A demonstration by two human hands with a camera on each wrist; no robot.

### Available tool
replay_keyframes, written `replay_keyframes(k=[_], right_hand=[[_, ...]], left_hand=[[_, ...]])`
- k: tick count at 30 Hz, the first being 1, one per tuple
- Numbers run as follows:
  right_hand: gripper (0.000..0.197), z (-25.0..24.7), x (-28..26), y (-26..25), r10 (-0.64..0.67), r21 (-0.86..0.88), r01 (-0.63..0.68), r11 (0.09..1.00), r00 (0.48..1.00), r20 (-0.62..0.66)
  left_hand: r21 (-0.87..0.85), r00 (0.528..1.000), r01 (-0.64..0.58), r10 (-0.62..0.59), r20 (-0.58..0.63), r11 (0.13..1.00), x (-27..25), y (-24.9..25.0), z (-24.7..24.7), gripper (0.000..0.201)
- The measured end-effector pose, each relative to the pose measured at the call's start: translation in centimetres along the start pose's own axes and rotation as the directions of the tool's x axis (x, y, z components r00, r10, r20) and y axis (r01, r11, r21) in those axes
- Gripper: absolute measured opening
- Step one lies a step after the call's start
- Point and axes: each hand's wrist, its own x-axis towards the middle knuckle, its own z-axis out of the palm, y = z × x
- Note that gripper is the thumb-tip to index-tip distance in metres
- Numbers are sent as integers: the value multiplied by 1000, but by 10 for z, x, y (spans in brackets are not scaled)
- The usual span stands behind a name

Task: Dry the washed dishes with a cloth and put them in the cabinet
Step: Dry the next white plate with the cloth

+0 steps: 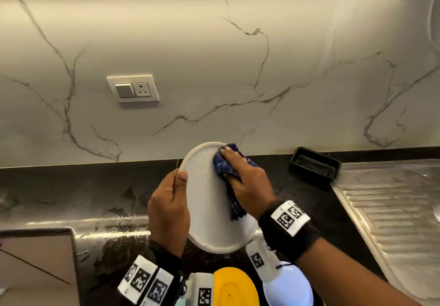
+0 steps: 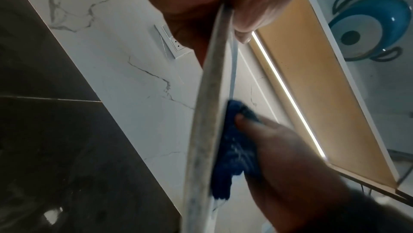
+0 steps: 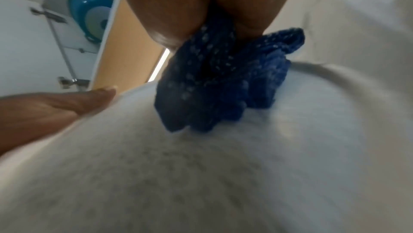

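Observation:
A round speckled white plate (image 1: 207, 200) is held tilted above the dark counter. My left hand (image 1: 167, 210) grips its left rim, thumb on the face and fingers behind. My right hand (image 1: 247, 181) presses a bunched dark blue cloth (image 1: 226, 169) against the plate's upper right face. In the left wrist view the plate (image 2: 208, 130) shows edge-on, with the cloth (image 2: 232, 148) on its right side. The right wrist view has the cloth (image 3: 223, 84) on the plate's face (image 3: 201, 175), gripped between thumb and fingers.
A yellow dish (image 1: 234, 289) and a white bowl (image 1: 289, 286) sit on the counter near my body. A black rectangular container (image 1: 314, 166) stands at the back, beside the steel drainboard (image 1: 390, 205). A cardboard box (image 1: 35, 270) lies at the left. An open cabinet (image 2: 312, 77) is overhead.

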Motion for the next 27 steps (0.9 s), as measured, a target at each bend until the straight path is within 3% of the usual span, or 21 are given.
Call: replay_keyframes(k=[2, 4, 6, 7, 8, 10, 12, 14, 15, 17, 19, 21, 23, 25, 27], right_hand=[[56, 8, 1, -22, -166, -4, 168, 986, 977, 133], [58, 14, -12, -35, -367, -83, 406, 910, 883, 293], [58, 10, -29, -31, -513, -170, 623, 763, 745, 427], [58, 4, -36, -22, -533, -192, 669, 718, 705, 467], [58, -4, -41, -9, -531, -210, 677, 705, 701, 476], [63, -15, -45, 18, -460, -244, 582, 776, 787, 411], [68, -22, -36, 31, -290, -220, 362, 906, 909, 301], [61, -20, -16, 24, -89, -143, 116, 983, 980, 177], [58, -17, -5, 16, -20, -113, 33, 993, 993, 119], [57, -10, 9, -9, -43, -89, 49, 995, 996, 76], [63, 1, 7, -32, -190, -64, 206, 976, 962, 196], [68, 10, -3, -42, -338, -87, 390, 917, 873, 352], [65, 9, -4, -37, -426, -165, 519, 839, 814, 395], [60, 3, 7, -28, -389, -221, 461, 859, 870, 305], [58, -5, 19, -22, -181, -202, 215, 956, 968, 173]], left_hand=[[13, 1000, -14, 14, 3, 1000, 6, -1, 0, 27], [6, 1000, -8, 8, -19, 1000, 15, -5, -3, 37], [0, 998, -8, 8, -67, 1000, 23, -6, -8, 39], [0, 996, -12, 12, -91, 1000, 24, -4, -12, 35], [-8, 993, -14, 13, -117, 1000, 24, -2, -14, 31], [-17, 989, -19, 16, -149, 1000, 23, 1, -17, 26], [-24, 993, -18, 15, -120, 1000, 20, 1, -15, 27], [-37, 998, 1, -3, -55, 999, 16, -1, -9, 31], [-51, 1000, 10, -11, -18, 999, 13, -2, -5, 33], [-100, 999, 34, -31, 29, 994, 10, 0, 0, 38], [-119, 997, 64, -60, 39, 991, 12, 0, 1, 46], [-140, 995, 87, -80, 53, 986, 15, -1, -1, 51], [-137, 996, 60, -51, 67, 989, 15, 1, -3, 48], [-120, 999, -4, 11, 54, 993, 15, 3, -2, 39], [-150, 999, -37, 40, 18, 988, 16, 5, 0, 29]])
